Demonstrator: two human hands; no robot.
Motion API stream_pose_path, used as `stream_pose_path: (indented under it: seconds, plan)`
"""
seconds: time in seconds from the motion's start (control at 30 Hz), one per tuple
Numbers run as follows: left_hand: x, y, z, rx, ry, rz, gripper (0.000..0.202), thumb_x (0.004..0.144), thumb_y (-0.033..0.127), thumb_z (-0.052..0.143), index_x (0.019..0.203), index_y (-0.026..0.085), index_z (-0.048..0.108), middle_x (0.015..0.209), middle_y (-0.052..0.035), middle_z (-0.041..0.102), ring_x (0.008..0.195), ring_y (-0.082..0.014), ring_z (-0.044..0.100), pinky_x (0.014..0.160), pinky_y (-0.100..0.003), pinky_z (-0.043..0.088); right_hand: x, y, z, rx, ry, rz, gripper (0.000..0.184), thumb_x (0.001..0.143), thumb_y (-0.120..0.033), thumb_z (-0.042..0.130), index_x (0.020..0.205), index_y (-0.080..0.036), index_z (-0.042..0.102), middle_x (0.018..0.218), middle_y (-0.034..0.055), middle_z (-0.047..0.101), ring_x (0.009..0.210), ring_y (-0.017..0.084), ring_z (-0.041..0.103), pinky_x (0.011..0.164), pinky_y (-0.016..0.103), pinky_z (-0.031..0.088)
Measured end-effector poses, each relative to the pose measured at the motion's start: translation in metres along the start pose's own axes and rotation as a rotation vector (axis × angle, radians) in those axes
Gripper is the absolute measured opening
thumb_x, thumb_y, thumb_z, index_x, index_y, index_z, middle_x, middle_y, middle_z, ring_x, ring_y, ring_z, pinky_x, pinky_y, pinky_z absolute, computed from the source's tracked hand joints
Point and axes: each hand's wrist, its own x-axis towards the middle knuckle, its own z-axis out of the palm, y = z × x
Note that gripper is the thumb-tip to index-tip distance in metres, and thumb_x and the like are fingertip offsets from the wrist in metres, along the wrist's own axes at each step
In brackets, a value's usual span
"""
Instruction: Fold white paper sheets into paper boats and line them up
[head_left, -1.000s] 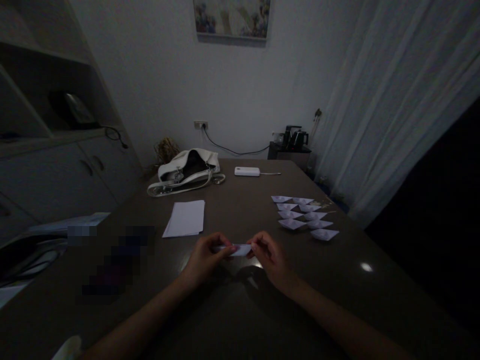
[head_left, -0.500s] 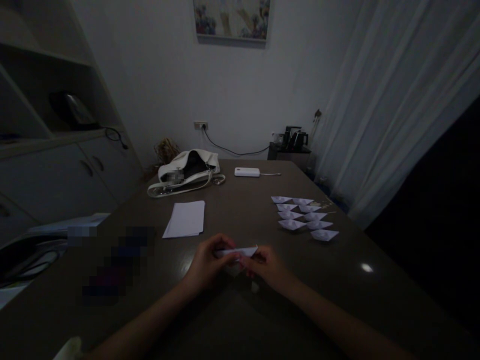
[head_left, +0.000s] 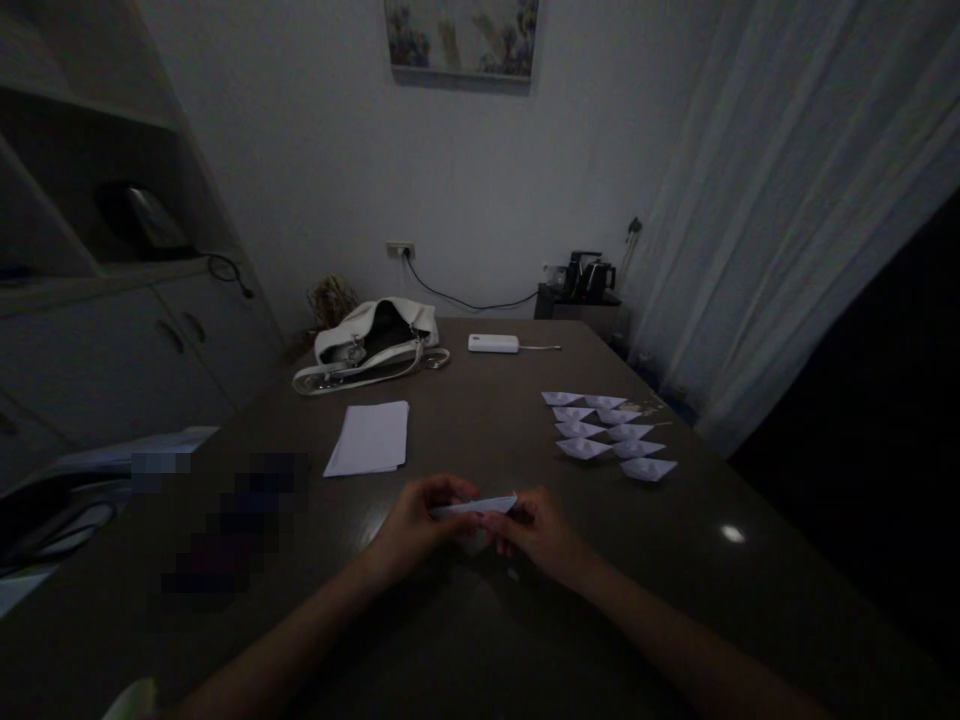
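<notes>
Between my two hands is a white folded paper [head_left: 480,507], held just above the dark table [head_left: 480,620]. My left hand [head_left: 427,515] pinches its left end, thumb in front and fingers behind. At the right end, my right hand [head_left: 531,528] grips it with thumb and fingertips, some of them hidden. The thumbs come close together near the paper's lower edge. To the right stand several white paper boats [head_left: 583,449] in two rough columns. A stack of white paper sheets [head_left: 369,438] lies beyond my left hand.
A white handbag [head_left: 382,340] rests at the table's far left, and a white power bank [head_left: 493,344] with a short cable sits at the far middle. Blurred dark items [head_left: 247,510] lie to the left. A black kettle [head_left: 596,278] stands behind the far right corner.
The folded paper has tilted slightly and looks narrower and flatter between my fingers. My hands have shifted only a little, both still on it.
</notes>
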Motion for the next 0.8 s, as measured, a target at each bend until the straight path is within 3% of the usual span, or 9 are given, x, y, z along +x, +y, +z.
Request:
stream_pose_path:
  seconds: [0.17,0.33,0.53,0.63,0.8]
  plan:
    - [0.003,-0.004,-0.003,0.025,-0.001,-0.019,0.036,0.063,0.030,0.076,0.093,0.014,0.062,0.073,-0.0036,0.070,0.059,-0.0150,0.064,0.053,-0.023,0.048,0.001,0.005,-0.004,-0.030,0.035,-0.027,0.046,0.080,-0.056,0.056,0.060,-0.015,0.064,0.054,0.0029,0.063,0.045,0.012,0.054,0.045,0.022,0.042]
    - [0.003,-0.002,-0.003,0.099,-0.034,-0.042,0.025,0.066,0.034,0.072,0.077,0.012,0.067,0.058,-0.0007,0.064,0.052,-0.0136,0.059,0.049,-0.022,0.044,0.002,0.008,-0.005,-0.088,0.075,-0.041,0.043,0.082,-0.052,0.055,0.060,-0.016,0.064,0.053,0.0028,0.062,0.043,0.012,0.054,0.043,0.023,0.041]
    - [0.000,0.000,-0.005,0.221,0.011,0.041,0.022,0.071,0.032,0.066,0.083,0.013,0.067,0.066,-0.0024,0.065,0.055,-0.0141,0.057,0.048,-0.021,0.041,0.005,0.003,-0.013,-0.115,0.107,-0.095,0.022,0.082,-0.036,0.062,0.077,-0.016,0.068,0.054,-0.0013,0.059,0.048,0.011,0.054,0.047,0.021,0.040]
    - [0.000,-0.002,-0.006,0.329,0.017,0.100,0.022,0.074,0.032,0.065,0.085,0.013,0.069,0.071,-0.0040,0.068,0.063,-0.0172,0.060,0.054,-0.022,0.043,0.007,0.004,-0.017,-0.087,0.099,-0.116,0.020,0.082,-0.033,0.061,0.075,-0.016,0.069,0.057,-0.0002,0.062,0.050,0.011,0.056,0.050,0.022,0.043]
    - [0.004,-0.005,-0.006,0.229,-0.055,0.018,0.041,0.082,0.050,0.053,0.078,0.012,0.069,0.063,-0.0033,0.067,0.057,-0.0159,0.058,0.053,-0.023,0.042,0.007,0.008,-0.018,-0.063,0.092,-0.115,0.019,0.082,-0.034,0.062,0.079,-0.016,0.070,0.063,0.0014,0.065,0.056,0.013,0.060,0.055,0.024,0.047]
